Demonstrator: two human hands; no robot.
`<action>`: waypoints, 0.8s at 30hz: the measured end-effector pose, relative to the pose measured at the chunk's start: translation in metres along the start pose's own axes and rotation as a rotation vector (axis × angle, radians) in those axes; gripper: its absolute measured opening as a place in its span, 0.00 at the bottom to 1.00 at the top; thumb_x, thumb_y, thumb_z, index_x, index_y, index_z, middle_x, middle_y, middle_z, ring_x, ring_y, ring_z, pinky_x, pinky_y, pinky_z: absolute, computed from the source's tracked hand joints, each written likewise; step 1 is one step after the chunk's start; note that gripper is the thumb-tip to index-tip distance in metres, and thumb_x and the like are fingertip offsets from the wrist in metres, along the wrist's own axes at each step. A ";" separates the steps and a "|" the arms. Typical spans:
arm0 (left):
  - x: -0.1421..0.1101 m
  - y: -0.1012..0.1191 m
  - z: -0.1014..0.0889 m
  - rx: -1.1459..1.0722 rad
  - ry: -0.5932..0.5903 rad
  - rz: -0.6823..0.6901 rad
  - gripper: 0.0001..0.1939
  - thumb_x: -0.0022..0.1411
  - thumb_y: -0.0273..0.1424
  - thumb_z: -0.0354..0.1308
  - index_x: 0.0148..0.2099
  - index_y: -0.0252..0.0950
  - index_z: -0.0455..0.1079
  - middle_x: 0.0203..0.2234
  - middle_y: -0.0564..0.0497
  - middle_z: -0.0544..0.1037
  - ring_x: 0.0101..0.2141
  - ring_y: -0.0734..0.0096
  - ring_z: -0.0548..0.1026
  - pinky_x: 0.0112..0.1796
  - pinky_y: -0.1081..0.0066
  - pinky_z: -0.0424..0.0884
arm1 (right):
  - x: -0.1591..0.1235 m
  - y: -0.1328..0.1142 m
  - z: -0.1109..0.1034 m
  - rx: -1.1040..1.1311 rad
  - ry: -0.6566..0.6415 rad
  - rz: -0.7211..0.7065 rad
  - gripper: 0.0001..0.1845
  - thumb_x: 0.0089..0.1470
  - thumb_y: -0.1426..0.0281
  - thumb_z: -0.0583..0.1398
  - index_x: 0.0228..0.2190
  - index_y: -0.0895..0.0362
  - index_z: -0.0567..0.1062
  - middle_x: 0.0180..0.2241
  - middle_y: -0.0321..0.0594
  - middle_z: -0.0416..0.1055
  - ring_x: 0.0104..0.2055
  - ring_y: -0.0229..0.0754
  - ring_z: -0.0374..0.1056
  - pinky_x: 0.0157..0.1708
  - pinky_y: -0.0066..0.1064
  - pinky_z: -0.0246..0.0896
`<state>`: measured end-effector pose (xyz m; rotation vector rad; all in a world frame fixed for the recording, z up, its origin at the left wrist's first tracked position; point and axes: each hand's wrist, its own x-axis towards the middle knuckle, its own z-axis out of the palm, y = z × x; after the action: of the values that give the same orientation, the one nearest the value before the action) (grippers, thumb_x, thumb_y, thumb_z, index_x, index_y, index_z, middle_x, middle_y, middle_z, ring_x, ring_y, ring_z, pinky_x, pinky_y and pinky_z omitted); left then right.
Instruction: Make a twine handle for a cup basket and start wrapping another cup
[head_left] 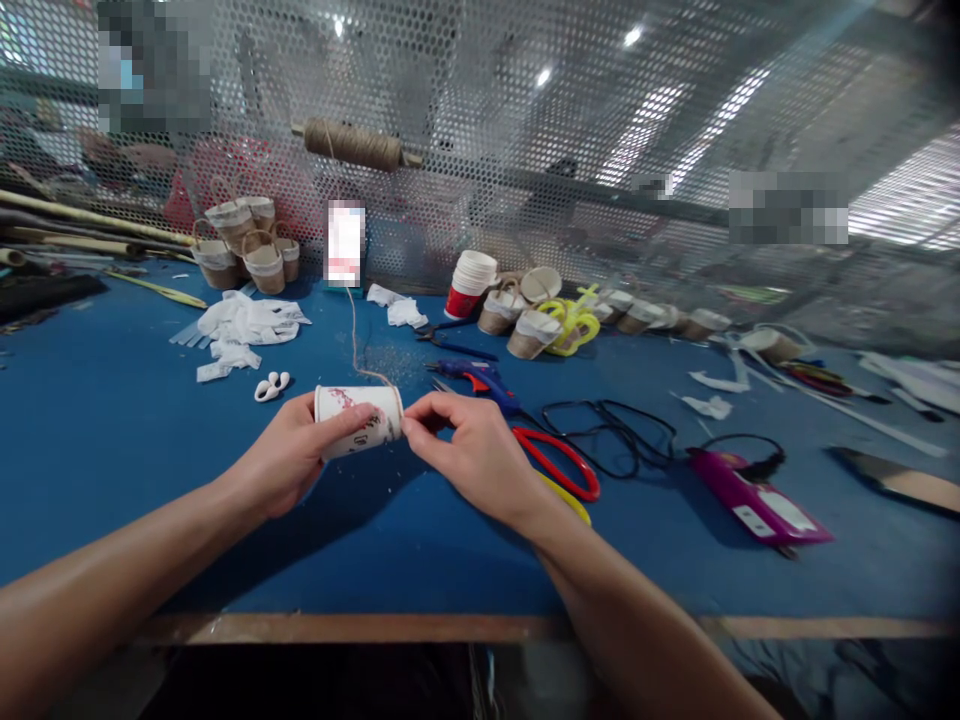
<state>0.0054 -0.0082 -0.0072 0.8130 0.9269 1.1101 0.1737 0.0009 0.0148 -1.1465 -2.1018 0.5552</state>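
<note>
My left hand is wrapped round a white paper cup with a reddish print, which lies on its side above the table. At the cup's right end, my right hand pinches a strand of twine against the edge. That twine runs up to a spool mounted on the mesh wall. Close beyond my right hand lies a blue glue gun. Scissors with red and yellow handles rest partly under my right wrist.
Twine-wrapped cups with handles stand at the back left, near white gloves. Stacked paper cups, pliers and more wrapped cups are at the back. A purple power strip and black cable lie to the right.
</note>
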 end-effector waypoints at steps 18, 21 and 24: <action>0.002 -0.001 0.001 0.028 0.016 0.036 0.14 0.48 0.29 0.64 0.39 0.29 0.72 0.33 0.46 0.79 0.32 0.72 0.74 0.37 0.74 0.68 | -0.001 0.000 0.000 -0.053 0.013 -0.032 0.06 0.45 0.78 0.56 0.21 0.60 0.72 0.19 0.34 0.69 0.22 0.32 0.61 0.23 0.23 0.55; 0.001 -0.002 0.001 0.030 0.018 0.048 0.13 0.48 0.28 0.64 0.39 0.29 0.72 0.34 0.45 0.79 0.33 0.71 0.74 0.38 0.73 0.68 | -0.001 0.000 0.001 -0.047 0.025 -0.043 0.06 0.45 0.77 0.56 0.21 0.60 0.72 0.20 0.35 0.69 0.22 0.32 0.61 0.24 0.24 0.55; 0.000 -0.002 0.000 0.028 0.009 0.058 0.13 0.48 0.29 0.64 0.39 0.29 0.72 0.33 0.46 0.79 0.33 0.71 0.74 0.38 0.73 0.67 | -0.001 0.000 0.001 -0.046 0.028 -0.051 0.06 0.46 0.77 0.56 0.21 0.60 0.72 0.20 0.35 0.69 0.22 0.32 0.61 0.24 0.24 0.55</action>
<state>0.0060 -0.0083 -0.0096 0.8627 0.9334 1.1542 0.1738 0.0005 0.0139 -1.1169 -2.1239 0.4665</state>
